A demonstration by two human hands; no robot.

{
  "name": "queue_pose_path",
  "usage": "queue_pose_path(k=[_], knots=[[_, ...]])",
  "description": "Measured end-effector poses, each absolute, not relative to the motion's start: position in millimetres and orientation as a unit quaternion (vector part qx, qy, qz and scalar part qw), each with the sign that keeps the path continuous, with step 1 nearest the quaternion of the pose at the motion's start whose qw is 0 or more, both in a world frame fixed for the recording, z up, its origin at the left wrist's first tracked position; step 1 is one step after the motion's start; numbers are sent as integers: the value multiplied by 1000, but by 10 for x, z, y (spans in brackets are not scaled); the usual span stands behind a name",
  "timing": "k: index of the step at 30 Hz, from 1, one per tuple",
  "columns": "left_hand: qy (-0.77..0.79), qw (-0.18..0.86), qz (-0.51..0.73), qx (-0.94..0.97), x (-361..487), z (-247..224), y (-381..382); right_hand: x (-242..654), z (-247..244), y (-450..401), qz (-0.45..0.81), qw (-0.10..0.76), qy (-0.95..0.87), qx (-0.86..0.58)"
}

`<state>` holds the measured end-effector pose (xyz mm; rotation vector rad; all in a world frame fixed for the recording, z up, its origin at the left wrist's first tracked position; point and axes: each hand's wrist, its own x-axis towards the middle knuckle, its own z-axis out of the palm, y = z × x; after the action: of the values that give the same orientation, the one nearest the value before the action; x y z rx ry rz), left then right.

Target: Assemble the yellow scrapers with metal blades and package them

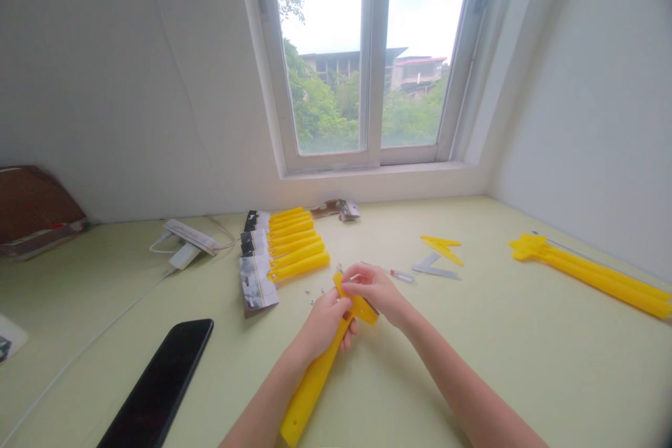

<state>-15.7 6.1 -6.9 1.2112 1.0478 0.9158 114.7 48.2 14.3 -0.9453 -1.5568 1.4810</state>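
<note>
A yellow scraper (315, 385) with a long handle slants up from the table's near edge. My left hand (325, 318) is wrapped around it just below its wide head. My right hand (375, 287) is closed on the head, thumb and fingertips pressed near its upper left end; anything small between them is hidden. A dark strip shows along the head's right edge, under my right hand. Several tiny screws (312, 302) lie left of the head. Behind my right hand is a small screwdriver (402, 275). Grey flat blades (438, 268) and yellow strips (442, 247) lie beyond it.
Several yellow handles with card sleeves (297, 255) lie in a row at back left. A black phone (162, 381) is at front left, near a white power strip (192, 236) and cable. Longer yellow tools (593, 273) lie far right. Crumpled packaging (346, 210) sits below the window.
</note>
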Motion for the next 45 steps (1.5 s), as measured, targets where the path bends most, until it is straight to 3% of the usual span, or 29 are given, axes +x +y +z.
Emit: queue_pose_path(k=[19, 36, 45], knots=[[453, 597, 391, 534, -180, -120, 68, 1161, 176, 454, 633, 384, -557, -376], [456, 587, 397, 539, -179, -106, 55, 1099, 161, 459, 545, 400, -619, -400], [454, 597, 392, 533, -158, -64, 51, 1124, 163, 435, 623, 402, -562, -367]])
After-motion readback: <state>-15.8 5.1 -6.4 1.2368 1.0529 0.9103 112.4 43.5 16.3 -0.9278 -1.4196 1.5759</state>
